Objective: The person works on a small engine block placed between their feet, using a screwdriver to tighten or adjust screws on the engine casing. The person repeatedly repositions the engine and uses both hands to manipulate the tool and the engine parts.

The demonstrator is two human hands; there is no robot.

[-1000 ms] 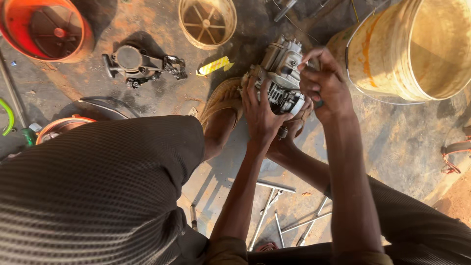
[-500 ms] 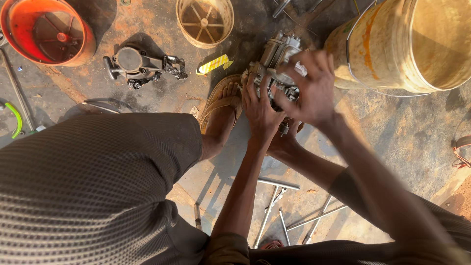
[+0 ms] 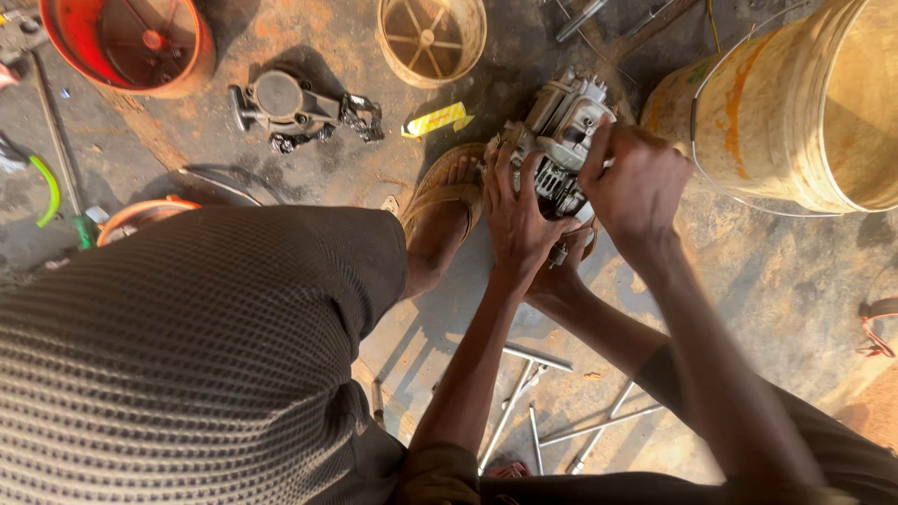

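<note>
Gripping the engine block (image 3: 559, 140) beside the yellow bucket (image 3: 795, 112), the left hand (image 3: 514, 220) spreads wide on its side; right hand (image 3: 631, 182) fingers clamp its top. Judged heavy, rigid, greasy: hold the casing, not the fins.

A grimy grey metal engine (image 3: 561, 140), finned and studded with bolts, stands tilted on the stained workshop floor, just beside a sandalled foot.
</note>
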